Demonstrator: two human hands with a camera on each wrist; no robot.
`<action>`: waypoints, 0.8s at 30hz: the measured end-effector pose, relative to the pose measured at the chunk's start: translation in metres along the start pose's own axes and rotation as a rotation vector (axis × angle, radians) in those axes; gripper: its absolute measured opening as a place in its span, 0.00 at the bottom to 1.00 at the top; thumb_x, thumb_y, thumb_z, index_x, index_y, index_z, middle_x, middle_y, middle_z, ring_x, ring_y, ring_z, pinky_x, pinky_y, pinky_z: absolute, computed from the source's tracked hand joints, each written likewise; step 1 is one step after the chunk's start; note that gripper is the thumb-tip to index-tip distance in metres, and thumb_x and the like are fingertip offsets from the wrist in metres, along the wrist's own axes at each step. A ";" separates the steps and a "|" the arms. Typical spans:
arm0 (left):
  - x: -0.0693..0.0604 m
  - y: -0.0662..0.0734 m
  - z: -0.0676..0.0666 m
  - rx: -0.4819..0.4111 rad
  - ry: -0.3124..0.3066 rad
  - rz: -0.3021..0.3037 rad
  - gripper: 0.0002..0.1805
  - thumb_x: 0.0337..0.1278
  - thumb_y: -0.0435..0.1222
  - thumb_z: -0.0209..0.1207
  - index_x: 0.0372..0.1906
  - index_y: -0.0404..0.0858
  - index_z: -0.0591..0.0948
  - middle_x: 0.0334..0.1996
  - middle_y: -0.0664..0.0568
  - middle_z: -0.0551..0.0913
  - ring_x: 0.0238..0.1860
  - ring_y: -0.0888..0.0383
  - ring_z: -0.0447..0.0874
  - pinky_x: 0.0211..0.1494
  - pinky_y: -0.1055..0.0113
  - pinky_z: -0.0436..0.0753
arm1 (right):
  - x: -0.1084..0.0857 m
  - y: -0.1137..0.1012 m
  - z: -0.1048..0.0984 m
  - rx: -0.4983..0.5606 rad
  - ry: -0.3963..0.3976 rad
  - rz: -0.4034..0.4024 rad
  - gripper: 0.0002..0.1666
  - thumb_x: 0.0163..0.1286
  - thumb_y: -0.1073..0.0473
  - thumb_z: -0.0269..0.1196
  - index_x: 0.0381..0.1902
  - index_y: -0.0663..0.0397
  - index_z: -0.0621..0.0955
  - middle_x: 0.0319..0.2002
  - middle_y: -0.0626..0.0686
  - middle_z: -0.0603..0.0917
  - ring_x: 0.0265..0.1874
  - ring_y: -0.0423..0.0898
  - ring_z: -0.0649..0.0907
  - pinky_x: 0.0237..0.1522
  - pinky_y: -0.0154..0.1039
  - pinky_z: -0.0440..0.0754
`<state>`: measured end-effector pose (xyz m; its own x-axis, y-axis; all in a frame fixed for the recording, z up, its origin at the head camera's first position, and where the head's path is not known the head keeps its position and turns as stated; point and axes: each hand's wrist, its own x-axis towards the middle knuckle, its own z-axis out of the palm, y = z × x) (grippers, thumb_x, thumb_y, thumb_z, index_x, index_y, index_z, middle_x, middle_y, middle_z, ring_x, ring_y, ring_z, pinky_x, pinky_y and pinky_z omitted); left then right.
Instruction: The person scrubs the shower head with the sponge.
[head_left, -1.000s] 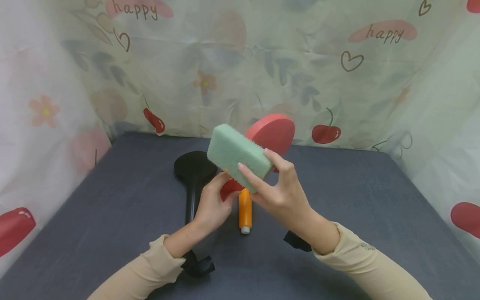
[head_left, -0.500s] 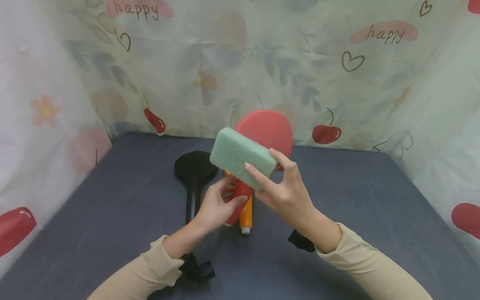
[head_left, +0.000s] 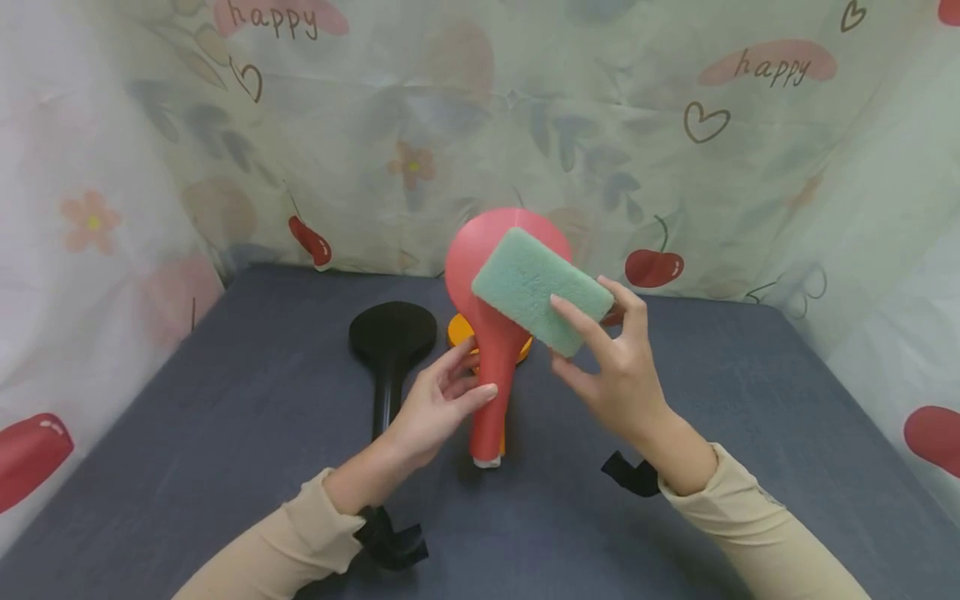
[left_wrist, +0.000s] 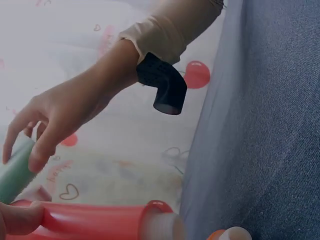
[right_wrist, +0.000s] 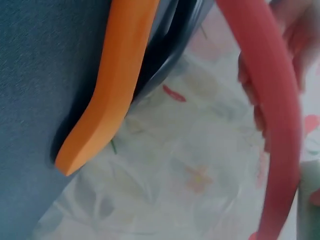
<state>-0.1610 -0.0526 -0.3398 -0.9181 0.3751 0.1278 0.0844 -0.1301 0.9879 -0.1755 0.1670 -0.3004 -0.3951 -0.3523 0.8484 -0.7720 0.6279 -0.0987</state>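
A red shower head (head_left: pixel 492 375) with a white threaded end is held up over the table by my left hand (head_left: pixel 431 408). The left thumb lies across the front of its handle and the fingers go behind it. My right hand (head_left: pixel 618 367) grips a pale green sponge (head_left: pixel 536 287) between thumb and fingers. In the head view the sponge covers part of the shower head's round face. The right wrist view shows the red shower head (right_wrist: pixel 272 95) from the side, with left fingers behind it; the sponge's edge (right_wrist: pixel 309 200) is close against it.
An orange shower head (head_left: pixel 461 330) lies on the dark table (head_left: pixel 697 392), mostly hidden behind the red one. To its left lies a black shower head (head_left: pixel 392 333). Patterned curtains (head_left: pixel 480 150) close off the back and sides. Black straps (head_left: pixel 393 542) hang at the wrists.
The red shower head has turned from a slant to nearly upright, its handle swinging into view in my left hand. My right hand has shifted the sponge to the right.
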 end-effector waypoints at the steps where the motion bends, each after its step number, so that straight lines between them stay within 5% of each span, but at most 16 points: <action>1: 0.000 0.001 0.000 -0.023 -0.004 -0.011 0.38 0.60 0.28 0.56 0.72 0.40 0.54 0.67 0.41 0.65 0.53 0.54 0.77 0.59 0.60 0.78 | 0.000 0.002 -0.001 0.010 0.012 0.023 0.29 0.53 0.67 0.66 0.55 0.52 0.75 0.59 0.70 0.61 0.50 0.62 0.69 0.39 0.48 0.70; 6: 0.000 0.001 -0.001 -0.089 -0.027 -0.016 0.37 0.60 0.30 0.56 0.72 0.41 0.53 0.66 0.40 0.65 0.52 0.60 0.78 0.57 0.64 0.79 | -0.007 0.008 0.002 0.034 0.013 0.061 0.22 0.63 0.56 0.59 0.55 0.53 0.74 0.58 0.70 0.62 0.47 0.60 0.70 0.37 0.46 0.69; 12: 0.001 0.001 -0.002 -0.188 -0.077 -0.021 0.37 0.63 0.31 0.53 0.73 0.42 0.51 0.66 0.41 0.62 0.54 0.64 0.75 0.57 0.70 0.77 | -0.019 0.006 0.005 0.047 -0.062 -0.025 0.23 0.68 0.46 0.50 0.54 0.52 0.73 0.58 0.71 0.61 0.45 0.60 0.71 0.36 0.48 0.72; 17: 0.002 0.001 -0.003 -0.272 -0.141 -0.041 0.37 0.64 0.35 0.54 0.73 0.43 0.50 0.69 0.44 0.60 0.55 0.64 0.74 0.58 0.71 0.77 | -0.021 0.010 0.002 0.045 -0.041 0.005 0.20 0.66 0.51 0.54 0.54 0.53 0.73 0.59 0.70 0.60 0.48 0.61 0.71 0.38 0.47 0.71; 24: 0.000 0.003 -0.003 -0.428 -0.235 -0.050 0.37 0.63 0.37 0.54 0.73 0.41 0.50 0.63 0.55 0.66 0.52 0.65 0.75 0.56 0.72 0.78 | -0.020 0.015 0.004 0.114 0.056 0.159 0.30 0.49 0.68 0.63 0.52 0.57 0.71 0.58 0.69 0.62 0.53 0.60 0.69 0.42 0.49 0.73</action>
<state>-0.1619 -0.0560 -0.3371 -0.8009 0.5808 0.1458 -0.1700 -0.4540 0.8746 -0.1808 0.1807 -0.3212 -0.4904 -0.2137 0.8449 -0.7548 0.5888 -0.2892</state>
